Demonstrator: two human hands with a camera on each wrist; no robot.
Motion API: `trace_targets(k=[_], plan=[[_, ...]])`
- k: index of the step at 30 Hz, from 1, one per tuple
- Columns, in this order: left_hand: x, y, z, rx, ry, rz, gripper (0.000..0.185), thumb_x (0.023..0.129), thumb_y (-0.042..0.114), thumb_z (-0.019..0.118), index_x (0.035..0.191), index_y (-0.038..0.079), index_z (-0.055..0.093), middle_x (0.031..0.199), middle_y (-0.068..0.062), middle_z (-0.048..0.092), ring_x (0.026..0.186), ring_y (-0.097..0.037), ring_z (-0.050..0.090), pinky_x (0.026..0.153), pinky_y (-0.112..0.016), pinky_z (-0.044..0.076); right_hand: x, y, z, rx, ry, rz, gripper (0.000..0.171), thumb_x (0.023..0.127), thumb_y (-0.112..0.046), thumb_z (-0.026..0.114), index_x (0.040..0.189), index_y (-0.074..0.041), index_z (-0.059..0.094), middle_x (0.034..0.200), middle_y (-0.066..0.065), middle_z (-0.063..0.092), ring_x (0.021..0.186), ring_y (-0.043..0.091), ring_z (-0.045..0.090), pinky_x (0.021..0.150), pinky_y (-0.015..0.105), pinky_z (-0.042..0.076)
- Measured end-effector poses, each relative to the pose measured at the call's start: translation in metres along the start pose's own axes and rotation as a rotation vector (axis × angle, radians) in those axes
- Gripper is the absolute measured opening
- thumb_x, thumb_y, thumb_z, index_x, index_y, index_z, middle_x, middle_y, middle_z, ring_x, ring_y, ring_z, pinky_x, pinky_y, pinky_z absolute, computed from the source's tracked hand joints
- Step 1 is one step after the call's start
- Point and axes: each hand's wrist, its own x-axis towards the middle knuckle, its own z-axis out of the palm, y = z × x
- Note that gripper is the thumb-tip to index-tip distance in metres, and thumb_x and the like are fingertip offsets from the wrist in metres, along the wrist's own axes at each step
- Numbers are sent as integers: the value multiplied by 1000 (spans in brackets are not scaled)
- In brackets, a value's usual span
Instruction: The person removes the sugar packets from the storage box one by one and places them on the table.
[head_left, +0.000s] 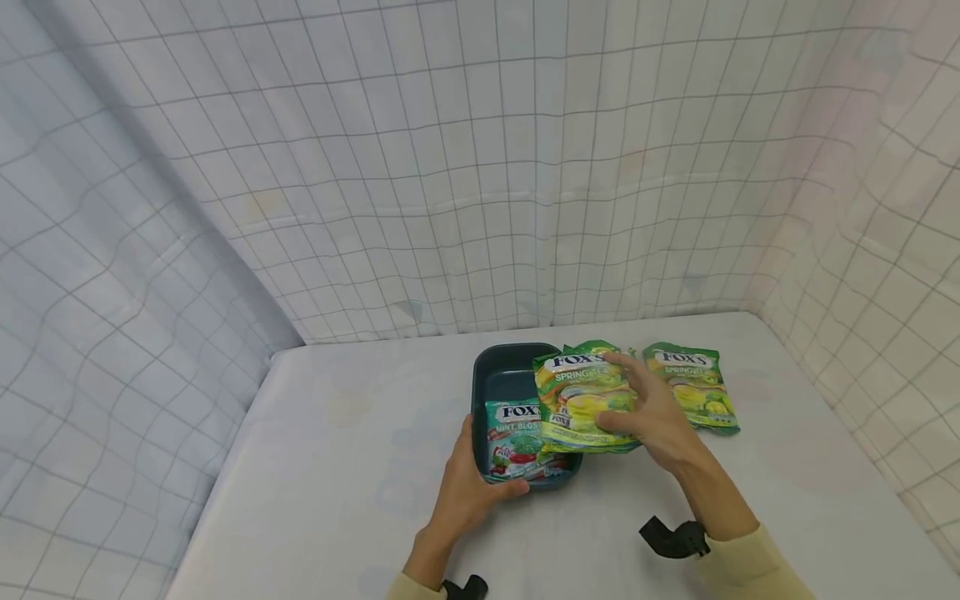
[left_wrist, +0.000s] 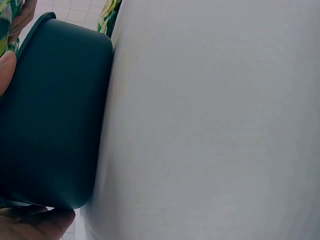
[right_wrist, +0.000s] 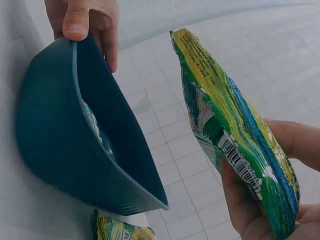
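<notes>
A dark teal plastic tub [head_left: 510, 382] stands on the white-covered table. My left hand [head_left: 467, 490] grips its near left corner, thumb over the rim, as the right wrist view also shows. Inside the tub's near half lies a teal Fox's mint candy bag [head_left: 512, 427]. My right hand [head_left: 663, 427] pinches a green and yellow Fox's Spring Tea candy bag [head_left: 573, 398] between thumb and fingers. That bag is above the tub's right side, partly covering the tub and the mint bag in the head view. Seen from the right wrist, the held bag [right_wrist: 235, 130] is tilted.
Another Spring Tea bag [head_left: 693, 387] lies on the table to the right of the tub. Green wrapper edges [head_left: 596, 347] show behind the held bag. White grid-patterned sheets [head_left: 465, 167] hang behind and at both sides of the table [head_left: 345, 467].
</notes>
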Motion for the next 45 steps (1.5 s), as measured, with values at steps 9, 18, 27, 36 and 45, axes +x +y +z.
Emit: trace_targets(k=[9, 18, 27, 36, 45], plan=[[0, -1, 0, 8, -2, -1, 122, 68, 34, 98, 161, 12, 22, 147, -10, 50, 132, -26, 48, 111, -56, 37, -14, 3, -11, 28, 19, 32, 90, 81, -4, 85, 157, -7, 37, 170, 8, -1, 155, 34, 1, 120, 62, 7], [0, -1, 1, 7, 1, 11, 122, 68, 33, 98, 161, 12, 22, 147, -9, 50, 132, -26, 48, 110, -56, 38, -26, 10, -19, 44, 36, 48, 90, 82, -3, 84, 157, -6, 34, 170, 5, -4, 154, 36, -2, 118, 65, 6], [1, -4, 0, -21, -8, 41, 119, 70, 33, 97, 160, 12, 23, 145, -10, 52, 131, -27, 49, 108, -58, 40, -34, 18, -27, 51, 51, 72, 93, 82, -2, 84, 159, -8, 31, 170, 14, 1, 154, 36, -2, 118, 63, 6], [1, -4, -1, -32, -13, 36, 117, 71, 33, 96, 160, 12, 23, 145, -10, 51, 132, -27, 49, 110, -59, 38, -47, 32, -33, 80, 62, 92, 93, 85, 1, 81, 160, -9, 27, 169, 16, -7, 153, 41, -10, 118, 63, -2], [1, -3, -1, -55, -15, 32, 117, 69, 32, 97, 160, 13, 25, 144, -9, 52, 130, -26, 49, 110, -59, 37, -56, 44, -39, 91, 63, 132, 95, 85, 1, 80, 161, -14, 26, 169, 14, -7, 152, 40, -14, 118, 62, -2]])
